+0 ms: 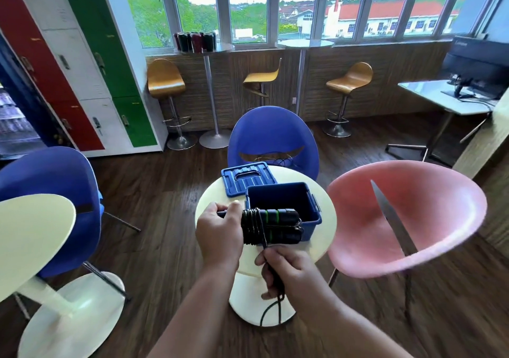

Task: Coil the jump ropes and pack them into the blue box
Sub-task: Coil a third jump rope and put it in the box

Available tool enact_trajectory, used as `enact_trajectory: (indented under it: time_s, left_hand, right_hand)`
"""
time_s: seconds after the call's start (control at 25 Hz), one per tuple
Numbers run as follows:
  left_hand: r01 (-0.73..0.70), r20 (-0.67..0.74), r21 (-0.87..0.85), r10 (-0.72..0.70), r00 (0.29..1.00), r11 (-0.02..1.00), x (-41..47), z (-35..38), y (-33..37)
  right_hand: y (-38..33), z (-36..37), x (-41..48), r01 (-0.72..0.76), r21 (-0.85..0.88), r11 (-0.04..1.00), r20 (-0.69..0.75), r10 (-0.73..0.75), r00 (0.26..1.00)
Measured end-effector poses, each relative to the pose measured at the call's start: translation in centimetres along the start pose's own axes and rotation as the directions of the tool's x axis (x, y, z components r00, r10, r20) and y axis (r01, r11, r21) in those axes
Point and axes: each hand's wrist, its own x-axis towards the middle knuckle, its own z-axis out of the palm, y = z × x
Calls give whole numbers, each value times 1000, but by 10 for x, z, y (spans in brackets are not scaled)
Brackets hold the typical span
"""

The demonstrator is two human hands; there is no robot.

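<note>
The jump rope [271, 227], its handles wound with black cord, is held by the left grip [219, 233] above the round bench [326, 238]. At 6 o'clock of it, the loose cord [276, 276] is pinched by the right grip [289, 269]. The open blue box [311, 229] is set at 12 o'clock, and its lid [248, 177] is laid flat at 11 o'clock.

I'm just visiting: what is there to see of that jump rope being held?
The jump rope has two black handles with green rings, side by side and roughly level, with thin black cord wound around them. The left hand grips one end; the right hand pinches the loose cord, which hangs down below it. The bundle is held over the white table, near the open blue box.
</note>
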Motion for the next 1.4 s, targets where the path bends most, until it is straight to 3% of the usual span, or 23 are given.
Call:
enact_trajectory:
  time_s: [0.28, 0.48, 0.56, 0.68, 0.8, 0.96, 1.04, 1.12, 1.24, 1.32, 1.4]
  left_hand:
    - [331, 172, -349, -288, 942, 877, 4, -1, 4]
    - [346, 425, -243, -221, 878, 906, -7, -16, 17]
    - [279, 453, -191, -168, 876, 941, -6, -21, 19]
    - [181, 493, -146, -87, 865, 973, 1, -26, 26]
    - [108, 552, -89, -41, 833, 990, 1, -27, 25]
    - [-64, 484, 42, 36, 874, 997, 3, -25, 18]
    - [-169, 415, 144, 95, 905, 975, 5, -24, 20]
    - [-236, 327, 239, 151, 933, 942, 4, -25, 23]
    - [-282, 187, 254, 239, 953, 925, 4, -28, 22]
    - [-292, 95, 219, 277, 956, 931, 9, -27, 20]
    - [-265, 26, 162, 264, 964, 951, 10, -22, 17]
  right_hand:
    - [11, -32, 20, -67, -89, 994, 306, 92, 948]
    - [-47, -59, 51, -113, -249, 962, 375, 203, 905]
    - [-79, -60, 68, -38, -537, 842, 408, 299, 862]
    - [-117, -53, 82, 131, -840, 527, 402, 442, 802]
    - [-154, -47, 83, 203, -921, 333, 351, 484, 801]
    - [-178, -39, 72, 281, -933, 223, 341, 309, 888]
    - [-175, -30, 60, 236, -925, 299, 308, 221, 925]
    - [-164, -23, 48, 119, -856, 504, 235, 173, 957]
    - [-127, -9, 27, -50, -558, 829, 164, 169, 972]
    - [-95, 3, 8, -79, -337, 938, 147, 135, 980]
    - [-66, 13, -7, -67, -176, 982, 140, 92, 986]
